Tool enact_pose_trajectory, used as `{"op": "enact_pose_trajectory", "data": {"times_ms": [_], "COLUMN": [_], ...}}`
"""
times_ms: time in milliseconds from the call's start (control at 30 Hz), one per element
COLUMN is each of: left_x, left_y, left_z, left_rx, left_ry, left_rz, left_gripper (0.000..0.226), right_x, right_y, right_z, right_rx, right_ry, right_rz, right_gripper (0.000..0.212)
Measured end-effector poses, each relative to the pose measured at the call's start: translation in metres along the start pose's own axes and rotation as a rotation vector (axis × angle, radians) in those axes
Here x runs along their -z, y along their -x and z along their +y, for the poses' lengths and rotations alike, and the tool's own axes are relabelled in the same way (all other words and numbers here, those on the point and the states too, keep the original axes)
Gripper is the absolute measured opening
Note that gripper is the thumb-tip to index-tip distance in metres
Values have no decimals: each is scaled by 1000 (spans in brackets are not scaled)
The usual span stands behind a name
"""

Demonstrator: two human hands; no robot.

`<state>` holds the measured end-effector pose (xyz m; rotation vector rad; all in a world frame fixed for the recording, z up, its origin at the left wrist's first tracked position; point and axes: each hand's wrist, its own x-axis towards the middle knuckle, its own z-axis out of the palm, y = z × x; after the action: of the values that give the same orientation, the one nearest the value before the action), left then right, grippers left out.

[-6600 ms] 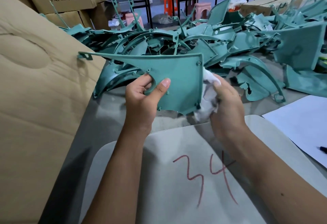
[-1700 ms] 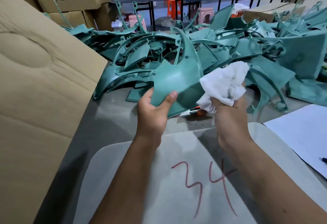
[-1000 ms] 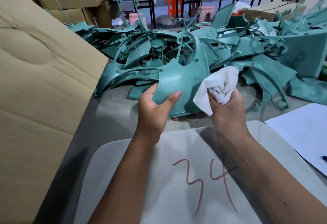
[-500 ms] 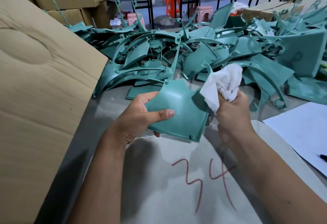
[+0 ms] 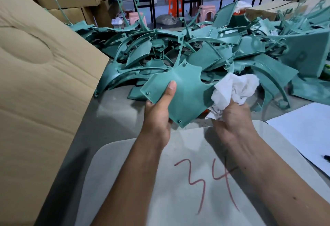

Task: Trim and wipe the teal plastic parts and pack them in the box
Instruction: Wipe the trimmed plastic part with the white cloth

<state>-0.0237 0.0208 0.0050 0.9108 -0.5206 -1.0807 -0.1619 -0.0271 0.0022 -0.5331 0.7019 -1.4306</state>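
Head view: left hand [image 5: 158,113] grips the teal part [image 5: 180,92], now raised upright again; right hand [image 5: 232,117] clutches the cloth [image 5: 234,88].

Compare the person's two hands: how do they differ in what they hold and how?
The left hand pinches a flat teal part, thumb on top; the right hand is bunched around a crumpled white cloth. The part is rigid, the cloth soft. Both hands are raised above the table.

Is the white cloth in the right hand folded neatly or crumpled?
Crumpled. The white cloth is bunched into an uneven wad with many creases, gripped in the right hand, beside the teal part that the left hand holds.
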Motion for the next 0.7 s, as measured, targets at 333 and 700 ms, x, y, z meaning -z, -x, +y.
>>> {"op": "enact_pose_trajectory", "data": {"times_ms": [333, 700], "left_x": [39, 58], "left_y": [-11, -9], "left_z": [25, 43], "left_rx": [-189, -273], "left_ry": [-278, -178], "left_rz": [-156, -45], "left_gripper": [33, 39], "right_x": [9, 16], "right_y": [-10, -20], "right_z": [-15, -18], "right_rx": [19, -17], "right_ry": [68, 105], "right_rz": [83, 20], "right_gripper": [29, 15]}}
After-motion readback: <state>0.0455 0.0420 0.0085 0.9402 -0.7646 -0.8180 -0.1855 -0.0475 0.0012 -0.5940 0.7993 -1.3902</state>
